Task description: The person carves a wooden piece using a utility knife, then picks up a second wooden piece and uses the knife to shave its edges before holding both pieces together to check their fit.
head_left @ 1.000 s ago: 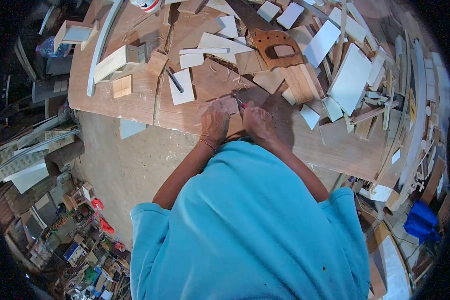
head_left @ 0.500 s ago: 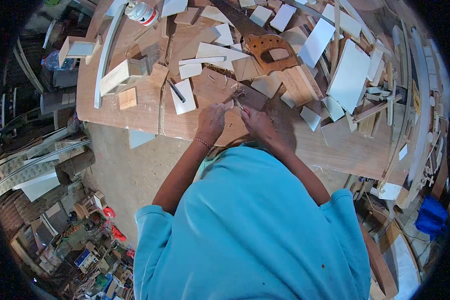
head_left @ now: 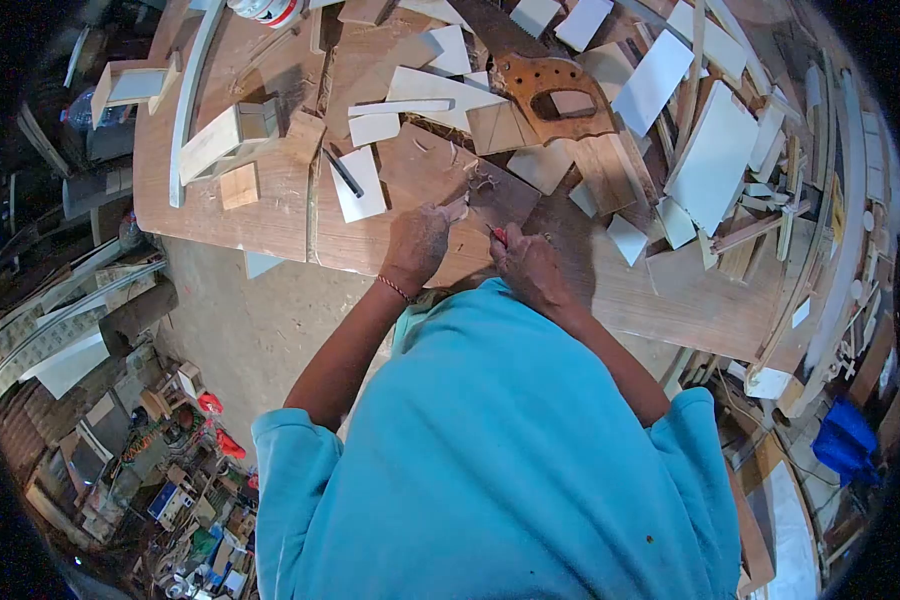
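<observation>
My left hand [head_left: 418, 241] is closed in a pinch on a small pale wood piece [head_left: 456, 208] above the brown table [head_left: 360, 240]. To its right, my right hand [head_left: 532, 265] is wrapped round a small tool with a red handle [head_left: 499, 236], its thin tip pointing toward the left hand. Curled shavings [head_left: 482, 183] lie on a brown board [head_left: 505, 190] just beyond the hands. A black marker [head_left: 344, 172] rests on a white rectangular piece [head_left: 360, 200] to the left.
A handsaw with a wooden handle [head_left: 560, 95] lies behind the hands among white and brown offcuts. Small wooden boxes [head_left: 232, 140] stand at the left. Long strips and a large white panel [head_left: 712, 155] crowd the right side.
My right hand has drawn back to the right and toward my body with the red-handled tool, away from the left hand. The whole view has shifted slightly.
</observation>
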`<control>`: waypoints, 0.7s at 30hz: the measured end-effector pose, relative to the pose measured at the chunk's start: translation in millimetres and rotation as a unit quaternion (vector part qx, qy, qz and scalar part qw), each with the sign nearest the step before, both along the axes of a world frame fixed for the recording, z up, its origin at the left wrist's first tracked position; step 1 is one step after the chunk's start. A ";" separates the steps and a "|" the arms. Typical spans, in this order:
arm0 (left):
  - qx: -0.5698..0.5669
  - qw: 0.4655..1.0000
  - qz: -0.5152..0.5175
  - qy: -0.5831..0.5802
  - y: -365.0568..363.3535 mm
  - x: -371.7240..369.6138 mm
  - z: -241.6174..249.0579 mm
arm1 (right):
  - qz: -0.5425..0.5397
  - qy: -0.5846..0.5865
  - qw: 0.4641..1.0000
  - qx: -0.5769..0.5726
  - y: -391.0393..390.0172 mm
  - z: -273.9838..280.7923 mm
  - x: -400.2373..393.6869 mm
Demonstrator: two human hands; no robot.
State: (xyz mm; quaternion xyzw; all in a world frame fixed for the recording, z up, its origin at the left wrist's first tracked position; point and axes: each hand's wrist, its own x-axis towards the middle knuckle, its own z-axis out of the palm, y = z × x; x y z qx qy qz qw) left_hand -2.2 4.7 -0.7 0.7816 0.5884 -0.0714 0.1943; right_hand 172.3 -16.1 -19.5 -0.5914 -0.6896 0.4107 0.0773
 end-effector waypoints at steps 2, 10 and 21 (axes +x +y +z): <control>0.005 1.000 0.011 -0.011 -2.9 2.4 -0.8 | 0.005 -0.003 1.000 -0.005 -1.8 -17.6 -1.0; -0.006 0.998 0.045 -0.049 4.7 2.9 14.1 | -0.032 0.061 0.997 -0.028 -1.6 -9.0 -7.0; -0.005 0.996 0.049 -0.072 9.1 2.6 13.1 | -0.013 -0.011 1.000 -0.021 4.0 -12.4 -11.2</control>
